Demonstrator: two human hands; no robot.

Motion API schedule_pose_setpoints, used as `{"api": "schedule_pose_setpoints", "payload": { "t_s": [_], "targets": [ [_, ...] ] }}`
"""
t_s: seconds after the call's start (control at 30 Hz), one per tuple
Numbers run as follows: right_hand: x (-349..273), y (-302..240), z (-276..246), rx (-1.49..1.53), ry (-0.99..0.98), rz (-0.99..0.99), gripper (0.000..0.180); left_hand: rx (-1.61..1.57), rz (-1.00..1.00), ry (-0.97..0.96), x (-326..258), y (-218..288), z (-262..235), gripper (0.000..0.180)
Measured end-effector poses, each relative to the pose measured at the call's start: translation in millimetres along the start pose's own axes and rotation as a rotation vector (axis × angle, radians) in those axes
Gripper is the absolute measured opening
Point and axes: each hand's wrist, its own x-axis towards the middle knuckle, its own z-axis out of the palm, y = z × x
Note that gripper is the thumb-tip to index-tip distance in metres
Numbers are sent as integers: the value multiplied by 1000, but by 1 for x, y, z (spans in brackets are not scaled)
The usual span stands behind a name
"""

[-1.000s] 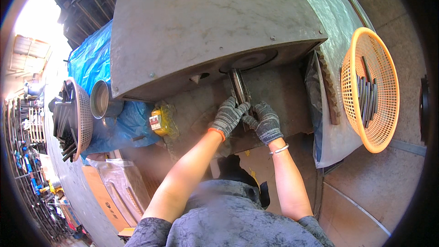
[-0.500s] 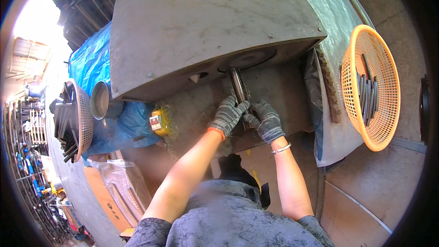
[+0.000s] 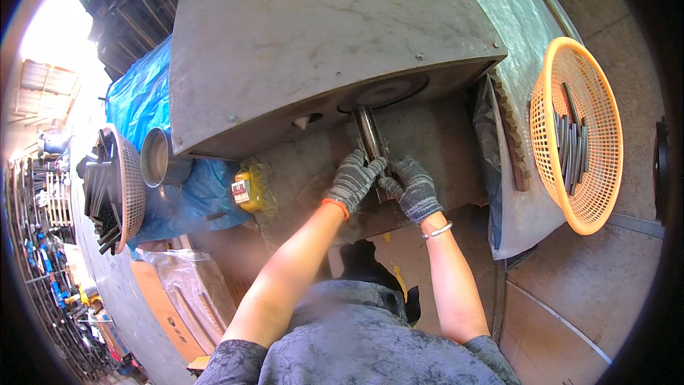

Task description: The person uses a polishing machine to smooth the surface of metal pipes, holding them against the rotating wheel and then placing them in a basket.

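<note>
A shiny metal tube [image 3: 367, 127] juts toward me from under the grey machine housing [image 3: 335, 21], near a dark round disc [image 3: 392, 90] on its underside. My left hand [image 3: 355, 177], in a grey striped knit glove, is closed round the tube's left side. On the other side, my right hand [image 3: 413, 189], gloved alike, has its fingers curled against the tube, thumb toward the left hand. Between the hands the near end of the tube shows only in part. What the right fingertips grip behind it is hidden.
An orange plastic basket [image 3: 616, 171] with several dark tubes [image 3: 573, 150] stands at the right. On the left are a basket of black tubes [image 3: 132, 189], a metal cup [image 3: 157, 157] and a yellow packet [image 3: 249, 189]. Below the housing hangs a small pale cone [image 3: 303, 122].
Almost nothing differs. Both hands keep their hold at the tube, and the view has shifted very slightly.
</note>
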Motion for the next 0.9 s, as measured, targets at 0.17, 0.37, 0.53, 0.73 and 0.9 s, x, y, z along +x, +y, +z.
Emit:
{"api": "schedule_pose_setpoints", "payload": {
  "t_s": [0.17, 0.37, 0.53, 0.73, 0.9],
  "targets": [
    [2, 0, 6, -114, 3, 22, 47, -204, 50, 29, 3, -17, 8, 42],
    [2, -8, -3, -22, -16, 25, 47, 20, 15, 42, 1, -6, 4, 36],
    [1, -2, 5, -11, 52, 11, 48, -113, 60, 60, 2, -11, 6, 32],
    [0, -3, -1, 25, 18, 48, 49, -136, -10, 19, 7, -18, 9, 28],
    [0, -2, 7, -53, 77, 7, 43, -85, 55, 66, 12, -32, 10, 28]
  ]
}}
